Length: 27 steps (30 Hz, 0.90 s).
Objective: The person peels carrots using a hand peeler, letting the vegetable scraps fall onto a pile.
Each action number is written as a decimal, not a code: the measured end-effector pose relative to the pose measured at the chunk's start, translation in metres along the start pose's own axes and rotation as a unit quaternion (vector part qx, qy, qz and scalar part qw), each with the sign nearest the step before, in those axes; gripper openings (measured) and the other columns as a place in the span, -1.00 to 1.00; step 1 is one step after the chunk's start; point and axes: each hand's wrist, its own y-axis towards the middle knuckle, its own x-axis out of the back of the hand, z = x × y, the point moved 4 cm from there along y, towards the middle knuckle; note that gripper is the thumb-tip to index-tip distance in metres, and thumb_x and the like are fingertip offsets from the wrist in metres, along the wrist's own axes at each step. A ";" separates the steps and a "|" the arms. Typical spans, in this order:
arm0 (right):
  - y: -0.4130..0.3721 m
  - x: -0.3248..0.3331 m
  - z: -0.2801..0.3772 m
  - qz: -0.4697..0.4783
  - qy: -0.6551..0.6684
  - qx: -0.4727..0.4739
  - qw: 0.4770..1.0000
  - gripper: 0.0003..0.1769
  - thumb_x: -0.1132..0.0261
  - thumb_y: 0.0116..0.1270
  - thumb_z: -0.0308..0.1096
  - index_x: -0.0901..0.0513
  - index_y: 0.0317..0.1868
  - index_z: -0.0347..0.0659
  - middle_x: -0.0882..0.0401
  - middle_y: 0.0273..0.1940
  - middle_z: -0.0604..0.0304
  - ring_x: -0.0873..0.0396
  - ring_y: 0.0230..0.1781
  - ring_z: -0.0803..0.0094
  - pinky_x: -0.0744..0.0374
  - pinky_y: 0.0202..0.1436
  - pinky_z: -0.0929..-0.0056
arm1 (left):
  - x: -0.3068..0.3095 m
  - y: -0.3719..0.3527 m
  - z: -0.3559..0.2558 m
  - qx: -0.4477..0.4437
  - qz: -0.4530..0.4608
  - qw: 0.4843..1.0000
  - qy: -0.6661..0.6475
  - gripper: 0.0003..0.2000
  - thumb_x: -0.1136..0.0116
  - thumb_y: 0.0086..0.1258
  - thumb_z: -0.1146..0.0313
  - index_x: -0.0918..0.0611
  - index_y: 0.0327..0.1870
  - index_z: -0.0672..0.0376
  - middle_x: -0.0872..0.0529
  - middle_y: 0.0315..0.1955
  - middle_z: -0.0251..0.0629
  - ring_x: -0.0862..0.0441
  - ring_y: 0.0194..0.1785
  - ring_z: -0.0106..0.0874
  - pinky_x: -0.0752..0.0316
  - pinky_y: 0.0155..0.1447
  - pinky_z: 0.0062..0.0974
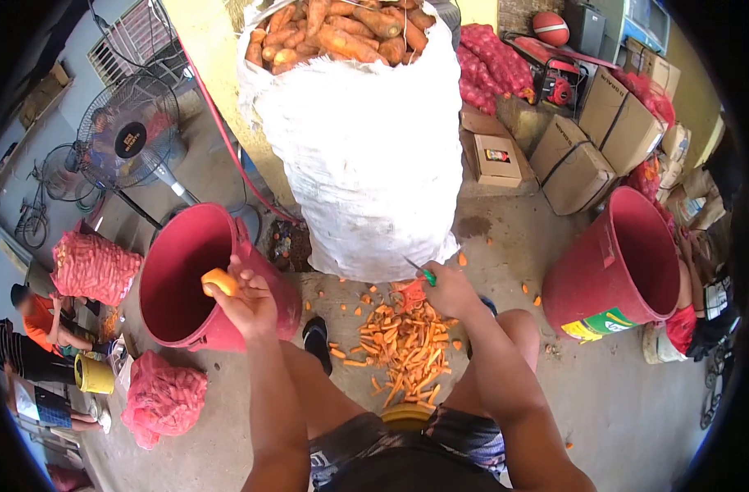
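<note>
My left hand holds a short, thick peeled carrot piece between thumb and fingers, over the near side of the left red barrel. My right hand is closed around the green handle of a knife, its thin blade pointing up and left toward the white sack. Unpeeled carrots fill the top of that sack. Between my feet, a heap of orange carrot peelings and trimmings covers the floor.
Another red barrel stands tilted in view at right. Cardboard boxes are stacked behind it. Left are a standing fan, red mesh sacks, a yellow bucket and a seated person in orange.
</note>
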 end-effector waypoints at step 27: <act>0.041 0.010 -0.024 -0.014 -0.011 0.071 0.997 -0.77 -0.25 0.38 -0.42 -0.68 0.01 -0.11 -0.75 -0.15 -0.18 -0.70 -0.06 -0.24 -0.61 0.06 -0.16 | -0.390 0.126 0.188 -0.408 0.418 0.089 0.807 -0.51 -0.31 0.52 0.17 -0.58 0.44 -0.01 -0.59 0.40 -0.25 -0.66 0.29 -0.08 -0.54 0.40 -0.17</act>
